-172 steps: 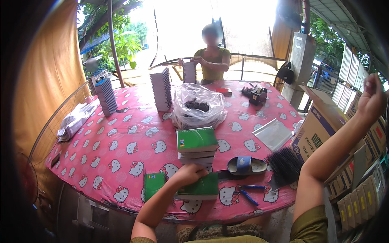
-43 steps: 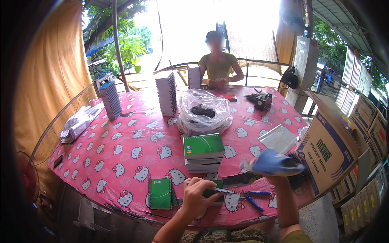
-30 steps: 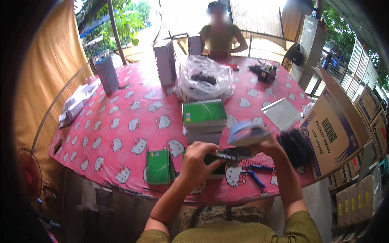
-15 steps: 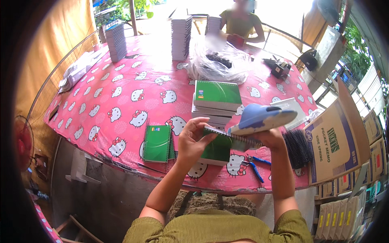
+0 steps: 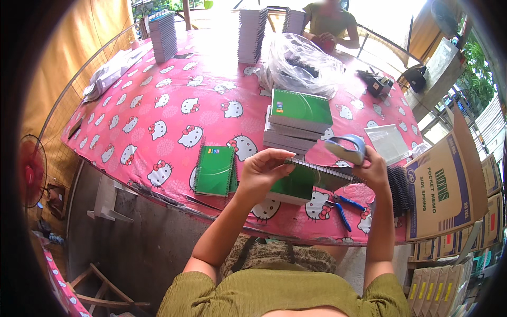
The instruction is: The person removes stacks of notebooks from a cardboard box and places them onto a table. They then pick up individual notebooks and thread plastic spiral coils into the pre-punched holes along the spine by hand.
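Observation:
My left hand (image 5: 264, 177) pinches the left end of a coil-bound notebook (image 5: 332, 177), whose black spiral edge faces up. Directly below that edge shows a green cover (image 5: 291, 185) with white page edges; whether it belongs to the same notebook I cannot tell. My right hand (image 5: 374, 170) is closed around what looks like a blue and grey slipper (image 5: 346, 149), raised just above the right end of the spiral. Blue-handled pliers (image 5: 343, 211) lie on the table below the right hand.
Green notebooks (image 5: 215, 170) lie at left; a notebook stack (image 5: 301, 113) stands ahead. Taller stacks (image 5: 162, 37) are farther back, near a plastic bag (image 5: 301, 68) of black coils. Black coils (image 5: 398, 190) and a cardboard box (image 5: 446, 185) are at right. Another person (image 5: 330, 26) sits opposite.
The slipper has turned in my right hand and now shows its strap end, and that hand has moved slightly right. My left hand still pinches the notebook's end. The whole view has shifted a little.

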